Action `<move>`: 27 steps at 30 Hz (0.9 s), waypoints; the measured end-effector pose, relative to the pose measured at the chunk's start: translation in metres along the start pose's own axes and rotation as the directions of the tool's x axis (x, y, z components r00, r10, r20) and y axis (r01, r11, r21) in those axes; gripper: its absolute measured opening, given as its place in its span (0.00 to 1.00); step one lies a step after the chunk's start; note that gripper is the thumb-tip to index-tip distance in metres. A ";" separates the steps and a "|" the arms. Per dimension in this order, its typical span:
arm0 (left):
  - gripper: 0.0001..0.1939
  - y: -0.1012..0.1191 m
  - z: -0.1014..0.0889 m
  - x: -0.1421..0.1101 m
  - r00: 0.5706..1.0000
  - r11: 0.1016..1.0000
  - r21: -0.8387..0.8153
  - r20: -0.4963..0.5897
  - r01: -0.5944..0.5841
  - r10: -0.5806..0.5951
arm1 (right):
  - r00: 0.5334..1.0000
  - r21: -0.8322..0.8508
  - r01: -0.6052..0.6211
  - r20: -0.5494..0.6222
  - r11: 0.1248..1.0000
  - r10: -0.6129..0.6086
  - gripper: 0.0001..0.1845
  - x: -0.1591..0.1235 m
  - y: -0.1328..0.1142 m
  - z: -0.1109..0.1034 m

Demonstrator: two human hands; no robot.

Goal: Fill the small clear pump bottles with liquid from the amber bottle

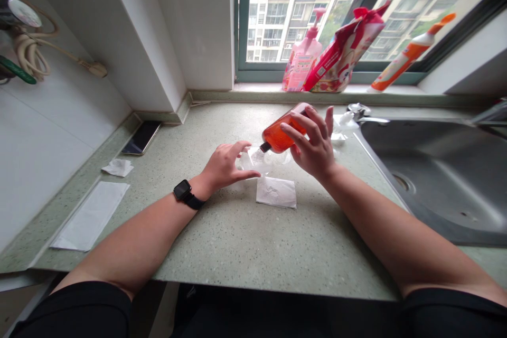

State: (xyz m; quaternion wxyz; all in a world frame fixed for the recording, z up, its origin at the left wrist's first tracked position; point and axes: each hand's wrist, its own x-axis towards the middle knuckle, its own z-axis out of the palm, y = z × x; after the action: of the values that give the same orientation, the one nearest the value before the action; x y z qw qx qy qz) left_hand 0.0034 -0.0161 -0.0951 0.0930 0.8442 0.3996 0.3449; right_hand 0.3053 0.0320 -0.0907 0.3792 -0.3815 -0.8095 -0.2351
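Fingers of my right hand (317, 145) are wrapped round a clear bottle of orange-red liquid (279, 132), tilted with its dark neck pointing down and left. Just below the neck is a small clear plastic container (253, 160), gripped between the thumb and fingers of my left hand (225, 165). Whether liquid is flowing from the bottle I cannot tell. A folded white tissue (276, 193) lies on the counter in front of the container. More clear plastic, partly hidden, sits behind the bottle.
A steel sink (443, 169) with a tap (372, 119) is at the right. A phone (141, 137), a crumpled tissue (118, 167) and a flat white packet (91, 215) lie left. On the sill stand a pink pump bottle (303, 58), a red bag (344, 53) and an orange-white bottle (407, 58).
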 end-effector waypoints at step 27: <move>0.43 0.000 0.000 0.000 0.999 0.999 0.012 -0.023 -0.044 0.044 | 0.987 -0.019 0.129 -0.091 0.991 -0.131 0.54 0.008 -0.006 -0.011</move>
State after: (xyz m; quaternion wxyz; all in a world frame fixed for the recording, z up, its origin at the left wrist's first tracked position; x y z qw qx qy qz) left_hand 0.0035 -0.0164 -0.0951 0.0758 0.8493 0.3840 0.3542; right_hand 0.3017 0.0244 -0.0783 0.3975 -0.3191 -0.8129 -0.2817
